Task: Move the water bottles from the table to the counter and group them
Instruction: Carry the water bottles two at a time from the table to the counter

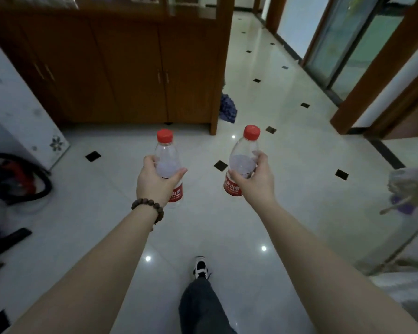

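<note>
I hold two clear water bottles with red caps and red labels upright in front of me, above the tiled floor. My left hand [155,180], with a bead bracelet at the wrist, grips the left bottle [166,155] around its middle. My right hand [256,179] grips the right bottle [241,160] around its middle, tilted slightly to the right. A wooden cabinet with a counter top [121,68] stands ahead. No table is in view.
A vacuum cleaner with a black hose [15,179] lies on the floor at the left beside a white appliance [17,112]. A purple mop head [227,108] leans at the cabinet's right corner. A mop [408,189] stands at right. A corridor with glass doors [348,44] runs ahead right.
</note>
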Motion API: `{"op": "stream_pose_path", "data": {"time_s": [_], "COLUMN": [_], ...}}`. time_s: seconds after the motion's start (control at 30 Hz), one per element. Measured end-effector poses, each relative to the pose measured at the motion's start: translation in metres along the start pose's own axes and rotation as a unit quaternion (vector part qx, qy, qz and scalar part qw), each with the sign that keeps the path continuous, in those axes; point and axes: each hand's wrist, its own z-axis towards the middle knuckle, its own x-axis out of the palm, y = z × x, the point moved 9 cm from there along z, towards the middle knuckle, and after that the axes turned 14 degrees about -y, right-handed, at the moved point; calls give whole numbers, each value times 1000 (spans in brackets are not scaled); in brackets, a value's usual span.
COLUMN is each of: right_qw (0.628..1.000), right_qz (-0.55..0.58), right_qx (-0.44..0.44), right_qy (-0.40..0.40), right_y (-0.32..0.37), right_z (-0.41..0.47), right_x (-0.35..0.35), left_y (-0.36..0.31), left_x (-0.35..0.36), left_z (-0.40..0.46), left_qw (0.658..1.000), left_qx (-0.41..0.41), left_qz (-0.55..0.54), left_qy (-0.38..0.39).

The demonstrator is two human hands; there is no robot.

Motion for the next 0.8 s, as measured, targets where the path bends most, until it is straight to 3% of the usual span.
{"op": "stream_pose_path", "data": {"time_s": [0.4,0.8], "right_qw": [995,976], "right_qz": [26,21], "right_qx": [-50,-110], "right_qy": [79,186], "right_y": [109,201], "right_z": [211,303], "right_x": [209,450], "left_y": [-25,10], "left_x": [49,16], "left_z": [266,484], "left_qw": [995,979], "left_qx": [-58,-97], "left_qz": [-8,-20], "left_qy": [-84,-179]}}
